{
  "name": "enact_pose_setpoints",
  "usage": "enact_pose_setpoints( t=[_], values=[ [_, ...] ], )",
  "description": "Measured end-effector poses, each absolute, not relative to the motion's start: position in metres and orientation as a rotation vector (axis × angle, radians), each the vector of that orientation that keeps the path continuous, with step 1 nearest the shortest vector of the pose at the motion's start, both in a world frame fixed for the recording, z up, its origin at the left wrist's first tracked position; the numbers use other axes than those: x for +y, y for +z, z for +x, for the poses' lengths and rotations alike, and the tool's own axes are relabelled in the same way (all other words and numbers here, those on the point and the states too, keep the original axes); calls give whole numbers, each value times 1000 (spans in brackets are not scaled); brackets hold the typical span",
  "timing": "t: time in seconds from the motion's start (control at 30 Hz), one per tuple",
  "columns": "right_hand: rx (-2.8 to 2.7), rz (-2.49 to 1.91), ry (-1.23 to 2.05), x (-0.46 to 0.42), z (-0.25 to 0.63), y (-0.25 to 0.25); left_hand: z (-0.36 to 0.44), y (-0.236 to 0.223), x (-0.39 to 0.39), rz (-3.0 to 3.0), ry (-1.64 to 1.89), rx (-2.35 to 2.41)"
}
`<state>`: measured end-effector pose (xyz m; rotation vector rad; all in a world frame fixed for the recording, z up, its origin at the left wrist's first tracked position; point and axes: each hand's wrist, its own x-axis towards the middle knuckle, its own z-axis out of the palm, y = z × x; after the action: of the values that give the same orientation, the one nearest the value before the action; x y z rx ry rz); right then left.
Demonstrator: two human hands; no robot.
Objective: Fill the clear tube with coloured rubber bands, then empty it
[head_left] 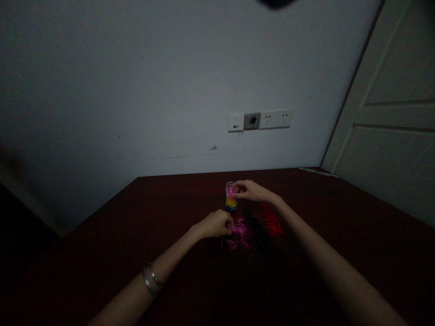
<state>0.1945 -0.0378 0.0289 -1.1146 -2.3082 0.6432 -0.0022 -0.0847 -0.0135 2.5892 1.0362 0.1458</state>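
Observation:
A small clear cup (pixel 231 204) stands on the dark red table, filled with layers of blue, yellow and pink loops that look like rubber bands. My right hand (pixel 250 190) reaches in from the right, its thumb and fingers closed about the cup's upper part, where bright pink shows at the fingertips. Just in front, my left hand (pixel 217 223) pinches at the left edge of a loose heap of pink rubber bands (pixel 241 228). Its fingertips are partly hidden. To the right of that heap lie a black pile (pixel 258 231) and a red pile of bands (pixel 272 221), the latter near my right forearm.
The dark red table (pixel 170 194) meets a pale wall (pixel 170 90) at the back. Sockets and a switch panel (pixel 260 120) sit on that wall. A thin flat strip (pixel 317 171) lies at the far right edge, close to a white panelled door (pixel 390 117).

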Motion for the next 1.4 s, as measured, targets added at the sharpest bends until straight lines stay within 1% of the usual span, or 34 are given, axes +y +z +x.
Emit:
enact_pose_setpoints(
  t=[0.2, 0.37, 0.5, 0.63, 0.77, 0.83, 1.0, 1.4],
  values=[
    [-2302, -1104, 664, -36, 196, 27, -8, -11, -78, 2496, 201, 954],
    [-2294, -1115, 679, -38, 195, 29, -16, 10, -75, 2377, 327, 838],
    [-2302, -1112, 679, -38, 194, 30, -22, 34, -70, 2307, 574, 773],
    [-2304, -1114, 676, -37, 195, 29, -18, 53, -57, 2230, 904, 831],
    [-2314, -1103, 675, -36, 195, 28, -4, 59, -41, 2095, 1214, 867],
    [-2316, -1098, 659, -36, 195, 28, 4, 58, -34, 1971, 1298, 853],
    [-2307, -1105, 649, -38, 193, 29, 18, 48, -23, 1669, 1272, 903],
    [-2303, -1083, 693, -36, 195, 27, 21, 27, -14, 1595, 1210, 888]
  ],
)
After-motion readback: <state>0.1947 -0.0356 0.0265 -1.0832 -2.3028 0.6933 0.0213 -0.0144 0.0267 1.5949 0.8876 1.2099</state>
